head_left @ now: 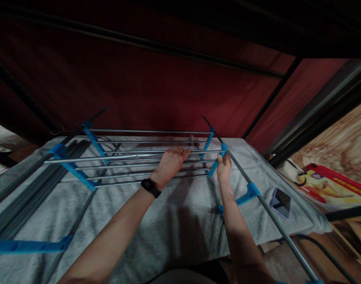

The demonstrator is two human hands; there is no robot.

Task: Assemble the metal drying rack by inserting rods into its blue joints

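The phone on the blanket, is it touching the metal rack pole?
Apart. The head view shows the phone lying on the grey blanket, with a strip of blanket between it and the rack pole.

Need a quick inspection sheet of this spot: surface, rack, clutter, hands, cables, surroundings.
Surface: grey towel-like cover spread over a flat bed-like top.
Job's things: metal drying rack with blue plastic joints, lying on the cover; its long side rail runs down the right.
Clutter: phone, screen up, near the cover's right edge.
Hands: left hand flat on the rack's rods, black wristband on that wrist; right hand closed on a blue joint at the rail.
Cables: dark cable on the floor at lower right.
Surroundings: red fabric wall behind, dark frame bars, printed red-and-yellow sheet on the right.
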